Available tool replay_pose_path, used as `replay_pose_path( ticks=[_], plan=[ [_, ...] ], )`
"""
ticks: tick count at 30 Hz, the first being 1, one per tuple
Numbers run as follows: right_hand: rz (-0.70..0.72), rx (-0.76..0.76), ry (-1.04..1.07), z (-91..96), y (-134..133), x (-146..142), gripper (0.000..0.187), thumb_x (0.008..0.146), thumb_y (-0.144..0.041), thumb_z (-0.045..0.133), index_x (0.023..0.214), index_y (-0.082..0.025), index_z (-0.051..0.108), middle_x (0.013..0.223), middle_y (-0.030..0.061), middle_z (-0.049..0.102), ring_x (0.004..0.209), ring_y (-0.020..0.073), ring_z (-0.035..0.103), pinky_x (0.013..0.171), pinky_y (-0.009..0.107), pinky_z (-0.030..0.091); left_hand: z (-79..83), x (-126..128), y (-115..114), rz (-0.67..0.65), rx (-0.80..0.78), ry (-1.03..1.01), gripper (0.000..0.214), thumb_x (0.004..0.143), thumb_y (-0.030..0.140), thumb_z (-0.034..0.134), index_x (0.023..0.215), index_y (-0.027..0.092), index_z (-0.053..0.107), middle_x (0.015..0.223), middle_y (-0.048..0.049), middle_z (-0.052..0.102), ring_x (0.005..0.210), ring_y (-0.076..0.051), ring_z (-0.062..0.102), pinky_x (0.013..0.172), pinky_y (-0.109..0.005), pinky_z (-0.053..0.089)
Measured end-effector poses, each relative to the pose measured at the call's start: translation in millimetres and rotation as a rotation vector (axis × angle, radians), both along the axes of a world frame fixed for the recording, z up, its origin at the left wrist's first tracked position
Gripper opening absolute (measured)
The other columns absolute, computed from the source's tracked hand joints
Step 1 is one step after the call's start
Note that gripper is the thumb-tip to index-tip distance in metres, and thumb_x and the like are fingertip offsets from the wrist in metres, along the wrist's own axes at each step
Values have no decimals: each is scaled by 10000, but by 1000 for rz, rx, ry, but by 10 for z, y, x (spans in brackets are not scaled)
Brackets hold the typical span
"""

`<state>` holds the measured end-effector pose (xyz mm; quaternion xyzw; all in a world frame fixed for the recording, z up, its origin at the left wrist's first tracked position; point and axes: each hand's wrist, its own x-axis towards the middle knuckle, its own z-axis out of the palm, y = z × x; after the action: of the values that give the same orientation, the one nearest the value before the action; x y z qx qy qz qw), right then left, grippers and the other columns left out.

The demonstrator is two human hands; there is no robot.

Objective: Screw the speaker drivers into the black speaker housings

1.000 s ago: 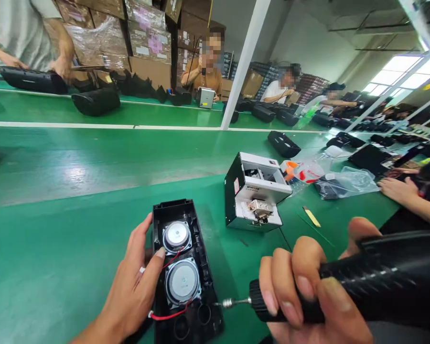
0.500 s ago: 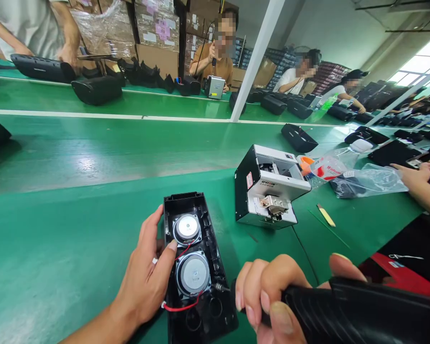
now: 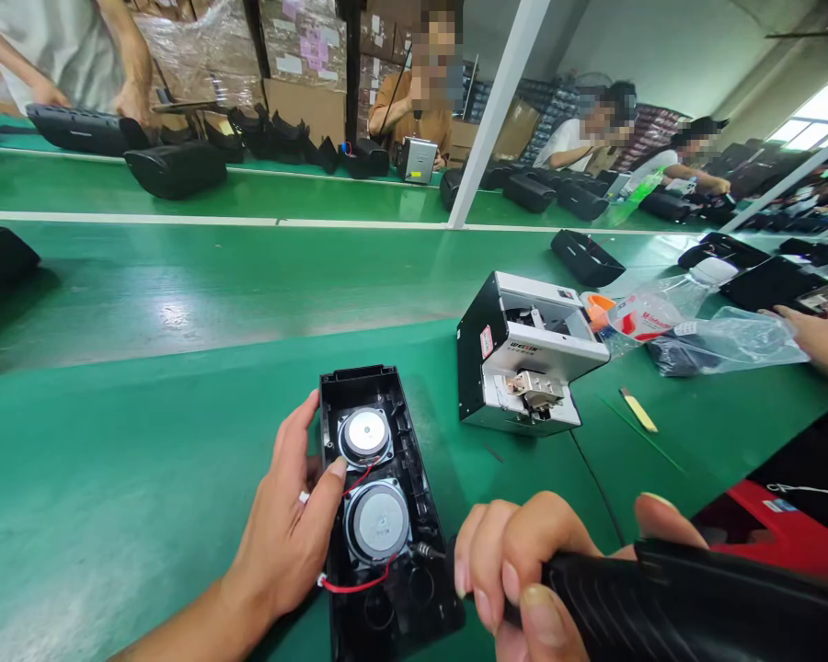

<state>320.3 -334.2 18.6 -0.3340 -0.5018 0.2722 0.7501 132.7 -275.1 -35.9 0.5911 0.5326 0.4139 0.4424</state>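
A black speaker housing (image 3: 431,602) lies open side up on the green mat. Inside it sit a smaller speaker driver (image 3: 367,432) and a larger speaker driver (image 3: 379,522), with thin red wires (image 3: 359,587) and white plugs at the left edge. My left hand (image 3: 282,524) grips the housing's left wall, thumb over the rim by the smaller driver. Wrapped in my right hand (image 3: 524,561) is a black electric screwdriver (image 3: 696,602), tilted nearly flat. Its bit points at the lower right corner of the larger driver; whether it touches a screw I cannot tell.
Beyond the housing stands a silver and black screw feeder (image 3: 524,359). A plastic bottle (image 3: 649,317) and a clear bag (image 3: 738,342) lie right of it, near another person's hand (image 3: 824,331). A yellow-handled strip (image 3: 638,410) rests in front. Another black housing (image 3: 586,258) sits farther back.
The whole view has shifted slightly, so the housing and feeder appear a little farther right. Both hands keep their grips, and the screwdriver bit stays at the same corner of the larger driver.
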Motion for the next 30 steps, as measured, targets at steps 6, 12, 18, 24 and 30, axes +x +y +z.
replay_pose_path(
  ticks=[6,12,18,24,30],
  plan=[
    [-11,-13,-5,-60,-4,-9,83,1041,-356,676,981,-310,642,615,-73,484,374,136,447,339,277,435,9,1,6,3,19,12,737,1082,639,506,1726,355,286,1750,-139,438,1089,-308,779,885,-509,666],
    [133,57,-62,-52,19,-14,555,1062,-253,649,1510,-492,424,744,-94,465,425,123,472,375,261,446,17,3,11,0,32,39,717,1095,648,483,1727,388,267,1732,-115,447,1141,-311,756,905,-510,648],
    [226,120,-75,-19,94,-17,528,1064,-203,574,1511,-439,420,770,-92,437,435,116,437,371,250,386,13,1,10,-10,31,43,707,1098,644,485,1724,406,257,1722,-108,445,1025,-261,755,931,-526,638],
    [236,107,-35,-49,105,-66,491,1056,-197,639,1438,-451,464,735,-100,402,405,114,371,329,232,327,24,-4,18,-15,35,22,713,1100,616,493,1729,365,270,1713,-134,454,1130,-307,755,895,-491,664],
    [574,-208,-74,-193,12,228,584,1182,-581,243,865,-294,642,627,7,553,557,198,615,510,319,556,-77,15,-12,7,113,6,668,1114,573,501,1718,359,311,1760,-102,402,1443,-357,622,1171,-566,582]
  ],
)
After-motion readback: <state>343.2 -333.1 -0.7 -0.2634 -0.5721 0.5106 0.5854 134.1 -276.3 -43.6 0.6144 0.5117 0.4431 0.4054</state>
